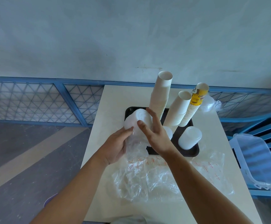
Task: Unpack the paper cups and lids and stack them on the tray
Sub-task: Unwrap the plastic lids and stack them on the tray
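Note:
A stack of white lids (138, 120) in a clear plastic sleeve (135, 146) is held over the near left corner of the black tray (194, 151). My left hand (117, 144) grips the sleeve and the stack's lower end. My right hand (154, 131) presses on the stack's right side, fingers spread. On the tray stand a tall white cup stack (161, 94), a shorter white cup stack (179, 109) and a yellow-printed cup stack (194, 104), all leaning. Two unwrapped lid stacks (190, 137) (168, 132) stand on the tray's right half.
Crumpled empty plastic wrappers (155, 177) lie on the beige table (115, 97) in front of the tray. Another wrapped bundle (210, 103) lies at the table's far right. A clear plastic bin (259, 159) rests on a blue chair to the right. A blue railing runs behind.

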